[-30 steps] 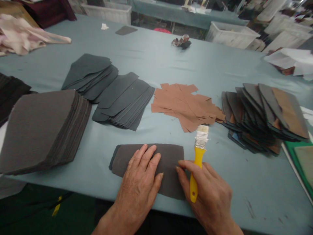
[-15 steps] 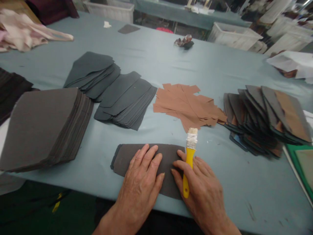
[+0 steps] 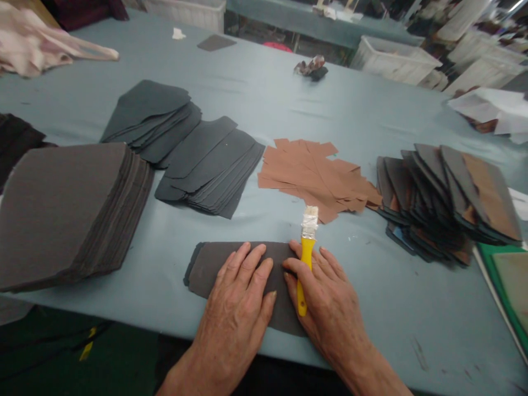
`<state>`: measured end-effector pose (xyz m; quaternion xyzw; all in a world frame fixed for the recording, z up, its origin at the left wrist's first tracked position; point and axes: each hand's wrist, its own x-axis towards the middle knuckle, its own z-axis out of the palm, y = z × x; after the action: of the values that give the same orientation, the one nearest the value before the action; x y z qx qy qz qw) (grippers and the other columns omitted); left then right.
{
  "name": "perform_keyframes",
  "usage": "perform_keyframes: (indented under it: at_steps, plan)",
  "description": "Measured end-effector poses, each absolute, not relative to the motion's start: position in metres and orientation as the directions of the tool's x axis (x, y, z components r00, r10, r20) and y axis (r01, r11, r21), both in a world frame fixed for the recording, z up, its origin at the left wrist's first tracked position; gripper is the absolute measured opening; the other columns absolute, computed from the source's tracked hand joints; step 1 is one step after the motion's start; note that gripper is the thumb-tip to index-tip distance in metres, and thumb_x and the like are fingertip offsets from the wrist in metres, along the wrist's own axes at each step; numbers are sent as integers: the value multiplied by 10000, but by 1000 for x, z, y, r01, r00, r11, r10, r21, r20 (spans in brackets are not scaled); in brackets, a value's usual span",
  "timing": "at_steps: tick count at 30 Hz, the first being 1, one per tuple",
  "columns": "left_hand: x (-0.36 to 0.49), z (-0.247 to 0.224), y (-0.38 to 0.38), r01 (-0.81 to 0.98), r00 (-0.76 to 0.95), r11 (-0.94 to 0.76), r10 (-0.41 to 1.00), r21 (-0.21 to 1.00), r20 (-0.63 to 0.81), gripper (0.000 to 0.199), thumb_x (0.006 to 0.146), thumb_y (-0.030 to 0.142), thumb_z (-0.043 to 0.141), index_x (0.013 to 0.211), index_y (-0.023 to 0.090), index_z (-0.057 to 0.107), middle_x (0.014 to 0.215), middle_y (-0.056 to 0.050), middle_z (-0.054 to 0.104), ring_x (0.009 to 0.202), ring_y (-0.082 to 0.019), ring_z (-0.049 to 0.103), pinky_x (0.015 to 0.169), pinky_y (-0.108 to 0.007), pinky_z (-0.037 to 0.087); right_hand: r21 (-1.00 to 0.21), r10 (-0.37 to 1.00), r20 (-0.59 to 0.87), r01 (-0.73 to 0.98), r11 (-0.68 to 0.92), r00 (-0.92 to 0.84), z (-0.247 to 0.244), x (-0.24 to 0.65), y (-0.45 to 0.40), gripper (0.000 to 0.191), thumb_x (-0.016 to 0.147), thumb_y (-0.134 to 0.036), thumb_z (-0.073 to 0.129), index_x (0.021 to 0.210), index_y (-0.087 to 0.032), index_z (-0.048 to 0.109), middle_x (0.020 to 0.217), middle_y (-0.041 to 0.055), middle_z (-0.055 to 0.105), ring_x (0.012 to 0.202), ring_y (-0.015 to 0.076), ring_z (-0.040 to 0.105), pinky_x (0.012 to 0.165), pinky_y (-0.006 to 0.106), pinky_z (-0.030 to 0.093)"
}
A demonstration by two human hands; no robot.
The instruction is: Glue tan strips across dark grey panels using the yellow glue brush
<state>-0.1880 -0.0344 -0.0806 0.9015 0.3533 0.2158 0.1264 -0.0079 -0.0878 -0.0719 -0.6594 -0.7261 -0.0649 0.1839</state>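
Note:
A dark grey-brown cut panel (image 3: 284,313) lies flat near the table's front edge, with a darker layer showing at its left end. My left hand (image 3: 241,300) rests on it, fingers stretched out and holding nothing. At the panel's right end, my right hand (image 3: 325,300) holds a yellow-handled paintbrush (image 3: 306,250) between thumb and fingers, bristles pointing away from me. White residue coats the bristles and ferrule. The right fingers also touch the panel. Just beyond the brush is a loose pile of brown strips (image 3: 305,170).
A tall stack of grey-brown panels (image 3: 66,203) stands at left. Fanned dark panels (image 3: 210,165) lie behind it, and a fanned pile with brown patches (image 3: 449,198) sits at right. A crumpled scrap (image 3: 311,69) and white bins (image 3: 394,58) are farther back on or beyond the blue-grey table (image 3: 350,115).
My right hand has moved left along the panel, carrying the paintbrush closer to my left hand. My left hand stays in place on the panel.

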Motion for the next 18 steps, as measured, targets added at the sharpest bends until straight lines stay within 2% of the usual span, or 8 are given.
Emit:
perform_keyframes:
  at_steps: [5, 9, 14, 18]
  plan:
    - [-188, -78, -33, 573, 661, -725, 684, 381, 308, 376, 1032, 172, 477, 1398, 157, 560, 1523, -136, 612, 1482, -333, 490, 1144, -566, 521, -99, 928, 363, 987, 124, -80, -71, 5, -94, 119, 1069, -200, 507, 1122, -186, 613, 1380, 196, 706, 1230, 302, 717, 1092, 509, 515]
    - [-188, -79, -33, 577, 657, -725, 686, 376, 314, 359, 1039, 179, 466, 1382, 151, 570, 1514, -142, 618, 1470, -339, 504, 1141, -575, 524, -77, 918, 392, 993, 90, -53, -72, 6, -101, 134, 1078, -212, 503, 1139, -184, 618, 1327, 190, 734, 1186, 292, 737, 1078, 504, 521]
    - [-189, -81, -34, 572, 662, -724, 685, 387, 305, 378, 1034, 173, 478, 1405, 152, 550, 1529, -149, 603, 1492, -340, 479, 1156, -588, 507, -142, 908, 419, 988, 63, 3, -72, -9, -105, 130, 1063, -204, 520, 1149, -191, 617, 1362, 197, 715, 1233, 288, 713, 1083, 489, 529]
    - [-189, -80, -34, 575, 662, -722, 687, 384, 299, 385, 1040, 181, 471, 1417, 164, 548, 1533, -139, 603, 1496, -329, 481, 1169, -573, 500, -164, 909, 416, 985, 58, 16, -75, -17, -100, 146, 1051, -217, 538, 1169, -180, 616, 1398, 227, 685, 1242, 327, 700, 1067, 520, 544]
